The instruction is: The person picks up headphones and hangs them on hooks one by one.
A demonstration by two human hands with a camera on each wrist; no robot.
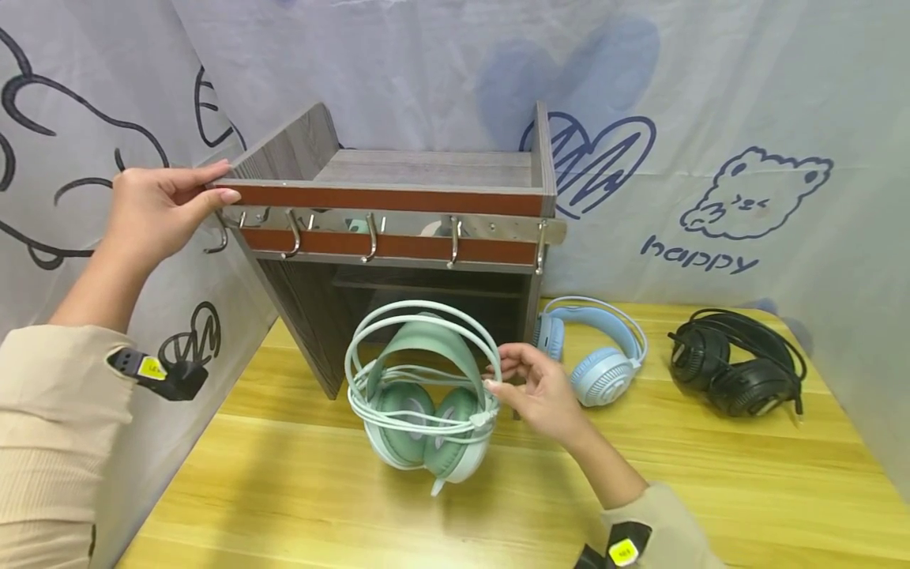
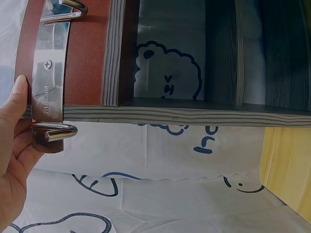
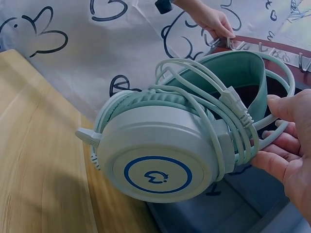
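"Item, green headset [image 1: 408, 419]: where?"

"In front of the shelf [image 1: 426, 170], just left of my right hand [image 1: 536, 391], which pinches its side."

"Left hand [image 1: 159, 209]?"

"Mine: gripping the shelf's front left corner."

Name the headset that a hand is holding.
The mint-green headset, held in the right hand; the light-blue headset and the black headset lie on the wooden table, no hand on either.
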